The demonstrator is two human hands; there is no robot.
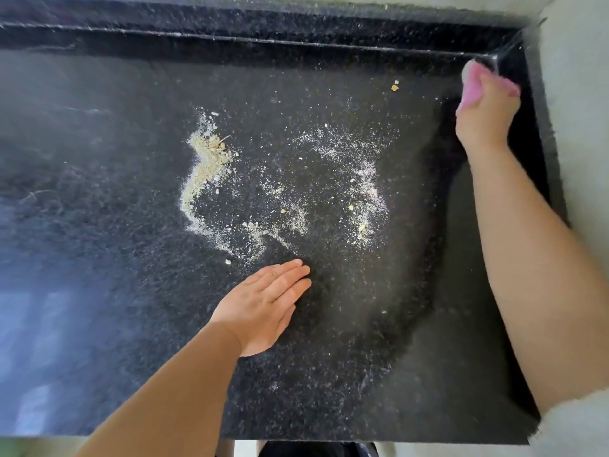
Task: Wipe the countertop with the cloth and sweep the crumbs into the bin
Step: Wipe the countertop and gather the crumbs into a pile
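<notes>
- pink cloth (472, 89) at about 2 o'clock of the view, bunched in the far right corner of the countertop, pressed against the black stone upstand there
- right hand (484, 118) clenched around the cloth, fingers wrapped over it, pink showing above and to the left of the knuckles; forearm runs down toward 4 o'clock, with a fuzzy white sleeve (575, 420) at the bottom right edge
- crumbs (204, 166) in a pale tan curved streak just left of centre, about 10 o'clock from the left hand; thickest at its top, thinning into a tail that bends toward 6 o'clock
- finer white powder (342, 143) scattered right of centre, between the streak and the right arm; a few bigger yellowish bits among it
- two small loose crumbs (394, 86) at about 1 o'clock, near the cloth but apart from it
- left hand (263, 308) released, flat, fingers together and pointing toward 2 o'clock, palm down on the surface just below the tail of the streak; fingertips near the crumbs, can't tell if touching
- black speckled granite countertop (99, 225), with a raised back ledge along 12 o'clock and a side ledge at 3 o'clock
- pale wall (580, 127) beyond the right ledge
- something dark (316, 450) below the front edge at 6 o'clock, can't tell what it is
</notes>
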